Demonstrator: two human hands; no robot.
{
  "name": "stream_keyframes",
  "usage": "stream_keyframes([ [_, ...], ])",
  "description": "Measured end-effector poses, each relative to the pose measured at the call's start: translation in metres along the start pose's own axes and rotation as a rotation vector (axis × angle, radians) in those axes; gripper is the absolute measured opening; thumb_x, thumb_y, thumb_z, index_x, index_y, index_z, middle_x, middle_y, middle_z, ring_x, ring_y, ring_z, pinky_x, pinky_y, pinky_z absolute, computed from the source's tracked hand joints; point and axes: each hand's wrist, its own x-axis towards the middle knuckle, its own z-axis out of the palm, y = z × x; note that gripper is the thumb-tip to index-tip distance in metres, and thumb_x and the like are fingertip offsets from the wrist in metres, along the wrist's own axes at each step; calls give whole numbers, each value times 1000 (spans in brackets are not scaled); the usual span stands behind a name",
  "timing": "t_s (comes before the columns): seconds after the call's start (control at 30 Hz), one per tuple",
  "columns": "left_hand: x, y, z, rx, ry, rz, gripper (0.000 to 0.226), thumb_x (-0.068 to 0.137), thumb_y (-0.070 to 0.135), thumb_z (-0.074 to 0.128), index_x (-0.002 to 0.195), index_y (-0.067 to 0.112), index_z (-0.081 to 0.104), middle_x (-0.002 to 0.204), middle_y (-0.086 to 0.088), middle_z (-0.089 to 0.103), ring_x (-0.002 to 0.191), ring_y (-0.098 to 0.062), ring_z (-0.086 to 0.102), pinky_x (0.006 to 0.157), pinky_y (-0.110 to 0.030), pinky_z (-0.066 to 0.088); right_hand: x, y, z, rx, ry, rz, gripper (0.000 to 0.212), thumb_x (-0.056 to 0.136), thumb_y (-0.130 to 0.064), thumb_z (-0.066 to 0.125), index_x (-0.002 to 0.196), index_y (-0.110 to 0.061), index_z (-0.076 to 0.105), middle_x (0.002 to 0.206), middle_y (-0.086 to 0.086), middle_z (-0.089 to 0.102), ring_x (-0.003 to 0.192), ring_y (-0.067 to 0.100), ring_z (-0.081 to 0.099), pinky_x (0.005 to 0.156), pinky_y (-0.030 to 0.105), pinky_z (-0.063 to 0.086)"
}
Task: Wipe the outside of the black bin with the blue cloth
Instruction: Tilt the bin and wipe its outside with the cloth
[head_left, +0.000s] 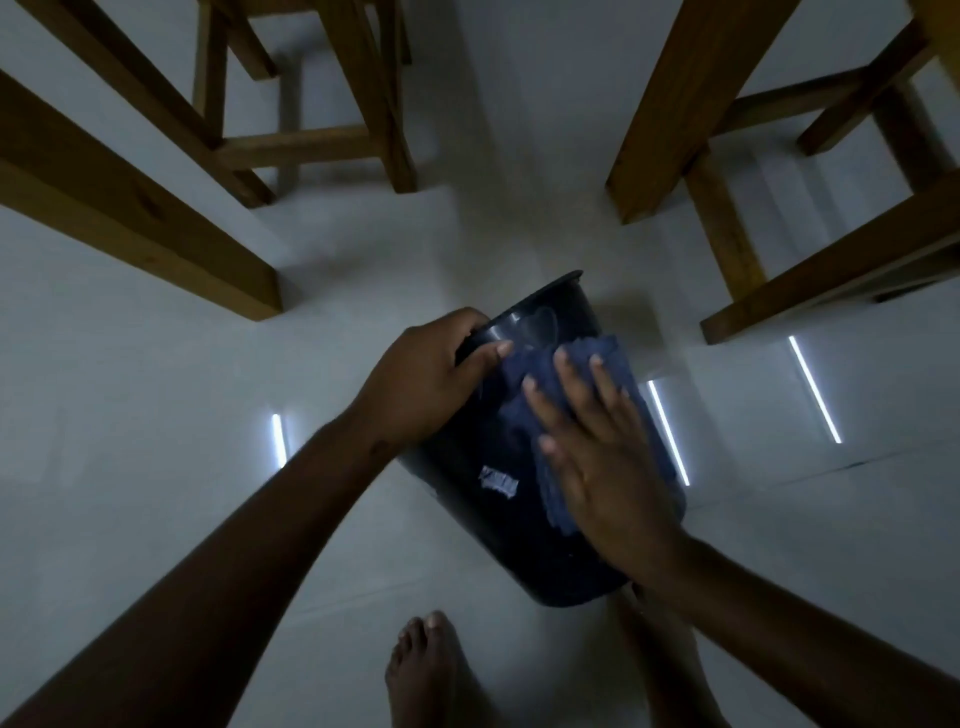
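Note:
The black bin (483, 525) is tipped away from me, its open mouth pointing to the far side and its base near my feet. A torn pale label shows on its side. My left hand (426, 374) grips the rim at the bin's upper left. The blue cloth (618, 358) is spread over the bin's upper side. My right hand (592, 447) lies flat on the cloth with fingers spread, pressing it against the bin wall.
Pale glossy floor tiles (156, 415) reflect strip lights. Wooden furniture legs stand close: a table leg (130, 208) at left, a stool (311, 140) behind, more legs (675, 114) at right. My bare feet (426, 670) are below the bin.

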Motion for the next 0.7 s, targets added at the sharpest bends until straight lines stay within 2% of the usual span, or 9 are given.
stream_keyframes([
  [0.07, -11, -12, -5, -58, -65, -23, 16, 96, 44, 44, 96, 31, 53, 76, 15, 62, 73, 6, 60, 59, -6, 43, 16, 14, -7, 154, 50, 99, 51, 98, -40, 20, 148, -33, 10, 160, -5, 5, 147, 19, -4, 117, 46, 11],
  [0.17, -28, -19, -4, 4, -2, -70, 27, 93, 52, 36, 85, 31, 50, 70, 6, 62, 65, -8, 61, 54, -21, 41, 21, 34, -12, 317, 45, 159, 51, 98, -43, 20, 148, -37, 10, 160, -10, 3, 147, 15, -1, 116, 50, 22],
  [0.23, -28, -12, 2, 67, 106, -59, 35, 94, 53, 34, 84, 25, 54, 70, 3, 64, 63, -15, 61, 55, -27, 44, 5, 28, -7, 242, 26, 140, 50, 99, -40, 19, 148, -36, 11, 160, -7, 5, 147, 19, 3, 115, 51, 24],
  [0.3, -19, -2, 6, 113, 175, -41, 39, 97, 49, 36, 88, 20, 60, 75, 1, 68, 67, -18, 63, 60, -32, 50, -22, 10, 9, -2, -6, 18, 48, 101, -40, 11, 149, -35, 8, 160, -3, 1, 147, 27, 3, 114, 52, 18],
  [0.4, -6, 3, 4, 93, 153, -28, 36, 99, 45, 38, 86, 19, 59, 66, 5, 61, 67, -20, 63, 61, -31, 48, -25, 2, 14, -82, -43, -104, 49, 101, -39, 14, 149, -35, 10, 160, -4, 2, 147, 30, 1, 115, 48, 11],
  [0.47, -1, 5, 2, 66, 92, -20, 36, 100, 43, 36, 86, 18, 57, 64, 4, 59, 65, -19, 63, 63, -34, 50, 1, 10, 3, 38, 15, -36, 49, 99, -39, 20, 148, -36, 11, 160, -5, 7, 147, 25, 2, 116, 43, 13],
  [0.57, 0, 8, -1, 34, 44, -29, 38, 100, 45, 31, 92, 19, 58, 68, 3, 62, 67, -16, 63, 68, -35, 53, 19, 22, -9, 323, 31, 184, 52, 96, -49, 17, 146, -40, 6, 158, -14, 4, 146, 13, 3, 117, 43, 19],
  [0.63, -2, 8, -1, 43, 41, -47, 37, 100, 45, 30, 93, 21, 58, 62, 9, 56, 67, -16, 63, 66, -32, 51, 2, 12, -3, 220, 15, 240, 52, 96, -48, 13, 147, -39, 4, 159, -10, 3, 147, 16, 1, 116, 48, 21],
  [0.7, -3, 6, 0, 67, 59, -50, 37, 100, 44, 30, 92, 20, 57, 63, 8, 56, 70, -20, 63, 66, -33, 49, -19, -5, 8, 15, -2, 124, 51, 99, -45, 11, 149, -35, 5, 160, -2, 3, 147, 26, -3, 114, 52, 19],
])
